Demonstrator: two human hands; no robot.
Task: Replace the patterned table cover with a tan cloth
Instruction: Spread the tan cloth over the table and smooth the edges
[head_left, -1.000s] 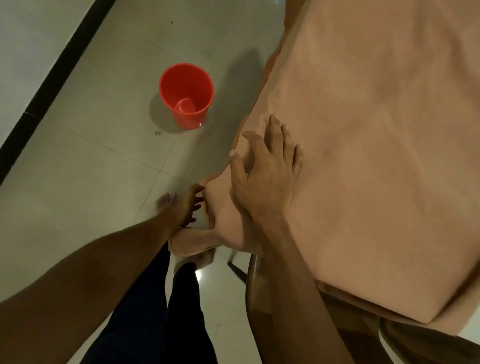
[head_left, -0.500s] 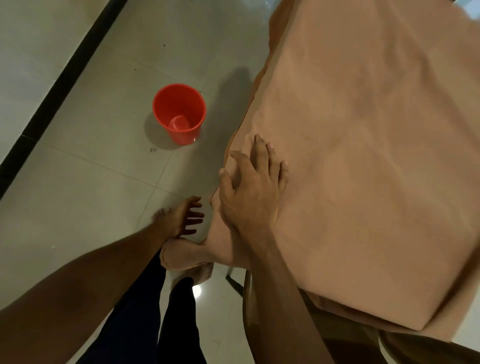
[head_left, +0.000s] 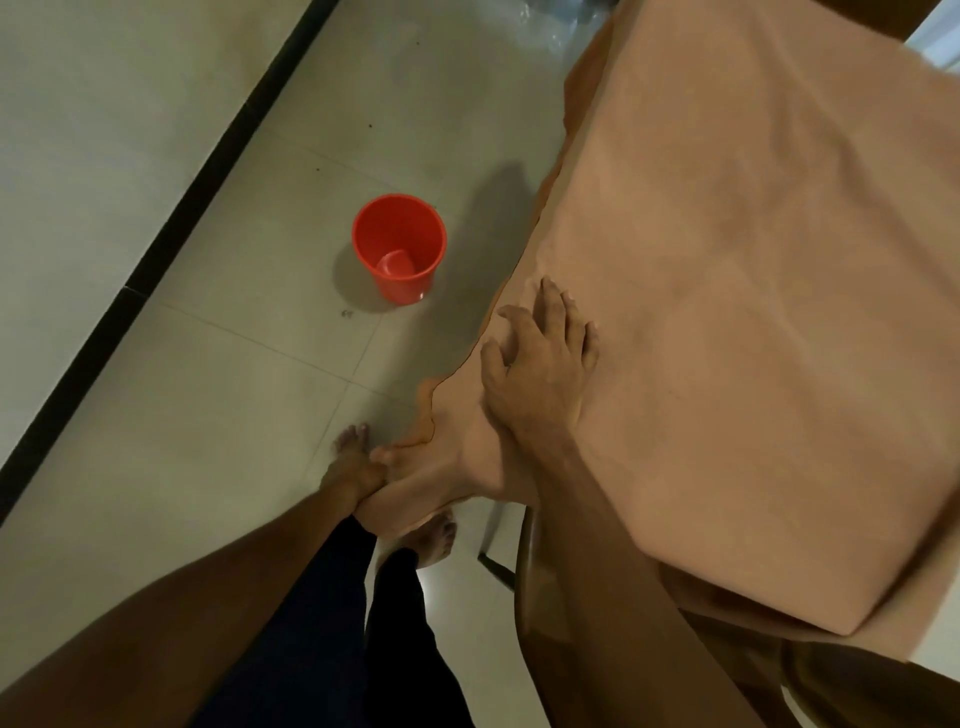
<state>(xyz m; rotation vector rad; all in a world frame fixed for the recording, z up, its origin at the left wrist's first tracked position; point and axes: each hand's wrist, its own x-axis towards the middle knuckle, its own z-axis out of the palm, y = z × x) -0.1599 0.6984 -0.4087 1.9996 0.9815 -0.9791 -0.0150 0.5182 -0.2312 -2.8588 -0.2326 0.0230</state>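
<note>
Across right of frame, tan cloth (head_left: 753, 338) lies spread. Right hand (head_left: 540, 374), fingers straight and splayed, presses its left edge; left hand (head_left: 356, 475), lower centre, grips the hanging corner, fingers curled.

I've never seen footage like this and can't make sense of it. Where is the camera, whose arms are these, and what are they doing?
There is no machine here. A person works with bare hands, and the single camera sits on their head looking down, so both arms come in from the bottom of the picture. The big flat area is the tan cloth, spread as a table cover. The right hand lies flat on it near the edge, fingers spread. The left hand has its grip on the cloth's hanging corner, below that edge. On the tiled floor stands a red bucket with a small cup inside. The person's bare feet and dark trousers show beneath.
</note>
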